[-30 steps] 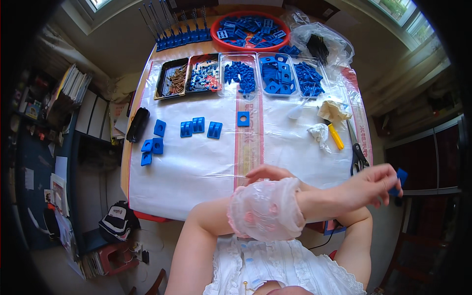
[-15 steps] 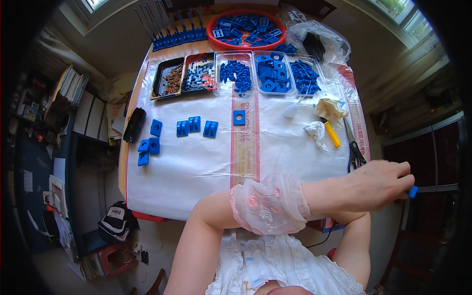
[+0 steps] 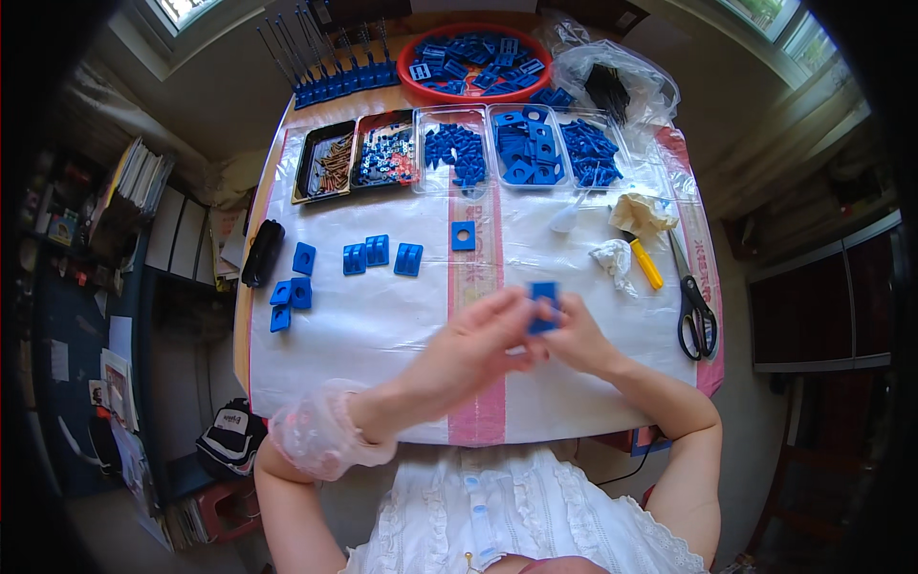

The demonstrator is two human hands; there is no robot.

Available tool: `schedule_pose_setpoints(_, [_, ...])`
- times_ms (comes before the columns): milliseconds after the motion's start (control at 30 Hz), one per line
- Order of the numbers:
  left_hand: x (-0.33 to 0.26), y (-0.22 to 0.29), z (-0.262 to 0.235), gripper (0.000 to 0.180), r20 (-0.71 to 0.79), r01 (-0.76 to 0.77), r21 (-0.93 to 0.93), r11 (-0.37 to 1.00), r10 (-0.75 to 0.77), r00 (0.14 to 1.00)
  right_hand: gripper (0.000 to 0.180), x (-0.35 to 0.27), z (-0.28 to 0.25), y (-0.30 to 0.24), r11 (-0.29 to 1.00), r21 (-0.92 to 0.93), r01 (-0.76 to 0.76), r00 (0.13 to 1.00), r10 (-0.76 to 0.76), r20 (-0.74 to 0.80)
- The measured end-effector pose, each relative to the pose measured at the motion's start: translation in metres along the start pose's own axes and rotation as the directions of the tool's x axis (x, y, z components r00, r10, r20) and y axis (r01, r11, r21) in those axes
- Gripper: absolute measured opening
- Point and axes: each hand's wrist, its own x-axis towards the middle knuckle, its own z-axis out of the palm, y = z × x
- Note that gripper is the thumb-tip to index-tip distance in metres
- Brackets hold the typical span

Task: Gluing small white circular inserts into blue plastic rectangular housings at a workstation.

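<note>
A small blue square plastic plate [image 3: 544, 295] is up between my two hands, over the near middle of the table. My right hand [image 3: 579, 337] is closed on it, with the thumb against its near edge. My left hand [image 3: 490, 335] is smeared by motion right beside the plate; whether its fingertips touch it I cannot tell. Another blue plate with a round hole [image 3: 464, 235] lies beyond my hands. Several ridged blue pieces [image 3: 378, 251] sit in a loose group to its left, and several more blue plates [image 3: 301, 292] lie at the left side.
Along the back stand trays of screws [image 3: 335, 170], nuts [image 3: 386, 158] and blue plastic parts [image 3: 454, 153]. Behind them is a red basin [image 3: 413, 84] of blue parts. Black-handled scissors [image 3: 696, 320], a yellow-handled tool [image 3: 647, 264] and crumpled paper [image 3: 643, 212] lie right; a black case [image 3: 261, 253] left.
My left arm has swung back from the far right to the middle. The blue plate, seen at the far right before, is now between my hands, and the scissors are uncovered.
</note>
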Motion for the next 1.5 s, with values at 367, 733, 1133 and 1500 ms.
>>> schedule_pose_setpoints(367, [0.017, -0.024, -0.085, 0.048, -0.121, -0.054, -0.300, 0.952, 0.018, 0.992, 0.017, -0.003, -0.061, -0.064, 0.839, -0.157, 0.521, 0.539, -0.465, -0.702])
schedule_pose_setpoints(733, [0.059, -0.040, -0.068, 0.047, -0.020, 0.029, -0.288, 0.957, -0.036, 0.999, 0.042, 0.022, -0.092, -0.044, 0.410, -0.909, -0.077, 0.794, -0.526, -0.305])
schedule_pose_setpoints(1133, [0.053, -0.049, -0.081, 0.038, -0.018, -0.013, -0.343, 0.939, 0.007, 1.000, 0.024, 0.038, -0.095, -0.037, 0.559, -0.829, 0.026, 0.810, -0.497, -0.310])
schedule_pose_setpoints(1500, [0.056, -0.045, -0.086, 0.027, -0.035, -0.040, -0.337, 0.941, 0.029, 0.999, 0.020, -0.012, -0.089, -0.041, 0.963, -0.094, 0.251, 0.877, -0.268, -0.400])
